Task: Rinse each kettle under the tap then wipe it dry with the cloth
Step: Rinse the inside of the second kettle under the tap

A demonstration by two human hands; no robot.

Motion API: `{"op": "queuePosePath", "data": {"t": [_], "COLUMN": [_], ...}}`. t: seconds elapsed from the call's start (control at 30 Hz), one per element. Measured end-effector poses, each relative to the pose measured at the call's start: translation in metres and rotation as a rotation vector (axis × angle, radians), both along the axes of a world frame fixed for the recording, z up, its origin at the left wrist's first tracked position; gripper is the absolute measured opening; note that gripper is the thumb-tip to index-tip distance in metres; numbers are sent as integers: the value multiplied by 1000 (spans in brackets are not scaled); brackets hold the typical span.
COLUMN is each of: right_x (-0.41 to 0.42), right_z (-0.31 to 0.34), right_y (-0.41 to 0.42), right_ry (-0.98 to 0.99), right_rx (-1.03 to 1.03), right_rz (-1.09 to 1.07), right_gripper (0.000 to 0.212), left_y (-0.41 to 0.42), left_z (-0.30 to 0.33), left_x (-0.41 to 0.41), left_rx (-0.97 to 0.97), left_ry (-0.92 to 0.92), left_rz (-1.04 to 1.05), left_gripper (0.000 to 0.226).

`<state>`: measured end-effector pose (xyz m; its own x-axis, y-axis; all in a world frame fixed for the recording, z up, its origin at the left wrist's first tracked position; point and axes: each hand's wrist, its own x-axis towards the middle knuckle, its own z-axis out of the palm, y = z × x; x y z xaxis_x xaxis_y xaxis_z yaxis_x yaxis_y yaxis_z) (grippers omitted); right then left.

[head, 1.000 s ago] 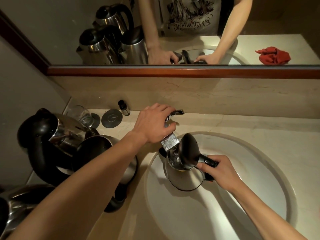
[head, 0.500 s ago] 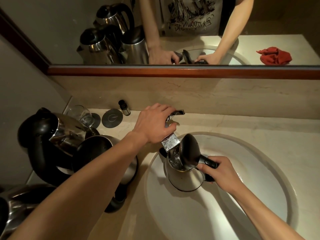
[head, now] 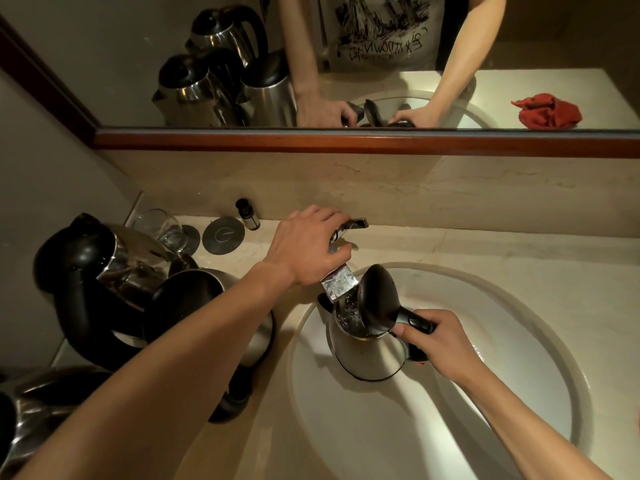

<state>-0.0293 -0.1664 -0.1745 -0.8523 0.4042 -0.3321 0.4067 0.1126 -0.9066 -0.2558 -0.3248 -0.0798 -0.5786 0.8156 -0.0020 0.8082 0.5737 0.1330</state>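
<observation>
A steel kettle [head: 367, 355] with its black lid flipped open stands in the white sink basin [head: 519, 341], its mouth under the chrome tap spout [head: 339, 284]. Water glints inside the kettle. My right hand [head: 438, 344] grips the kettle's black handle. My left hand [head: 311, 247] is curled over the tap lever [head: 356, 224]. The red cloth [head: 549, 110] shows only in the mirror, lying on the counter to the right.
Three more steel kettles crowd the left counter: one at the far left [head: 104, 268], one beside the sink [head: 194, 306], one at the bottom left corner [head: 31, 410]. A drinking glass [head: 166, 230], a round coaster [head: 223, 235] and a small bottle [head: 247, 214] stand by the wall.
Hardly anything has moved. Both hands stay where they were and the kettle stays under the spout.
</observation>
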Motion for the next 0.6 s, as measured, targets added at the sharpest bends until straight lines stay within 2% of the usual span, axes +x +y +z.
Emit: {"op": "queuePosePath", "data": {"t": [0.23, 0.37, 0.6], "right_x": [-1, -1, -2], "right_z": [1, 3, 8], "right_y": [-1, -1, -5], "right_ry": [-25, -35, -34], "right_rx": [-35, -39, -65], "right_rz": [-24, -47, -89], "right_gripper": [59, 71, 74], "left_y": [0, 0, 1], "left_z": [-1, -1, 1], "left_x": [0, 0, 1], "left_rx": [0, 2, 7], "left_ry": [-2, -4, -5], "left_rz": [-2, 0, 1], "left_gripper": [68, 69, 72]}}
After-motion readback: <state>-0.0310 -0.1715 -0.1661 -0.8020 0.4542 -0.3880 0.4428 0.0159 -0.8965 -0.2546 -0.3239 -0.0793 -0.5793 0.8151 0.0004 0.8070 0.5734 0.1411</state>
